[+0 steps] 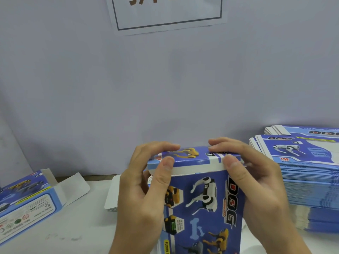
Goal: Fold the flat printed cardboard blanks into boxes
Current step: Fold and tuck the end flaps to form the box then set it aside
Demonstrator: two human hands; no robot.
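This looks like a packing station in a small workshop or factory: a plain white table (77,226) pushed against a bare grey partition wall (165,88), a tall stack of identical flat printed blanks (310,182) on the right, and a paper sign (167,13) taped above.

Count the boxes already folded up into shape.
2: one box gripped by the left hand and right hand at centre, one open-flapped box lying at left. More may sit out of view.

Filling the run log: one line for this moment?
step: closing end flap | box: upright | left hand: grips box | right hand: grips box | blanks: stacked right
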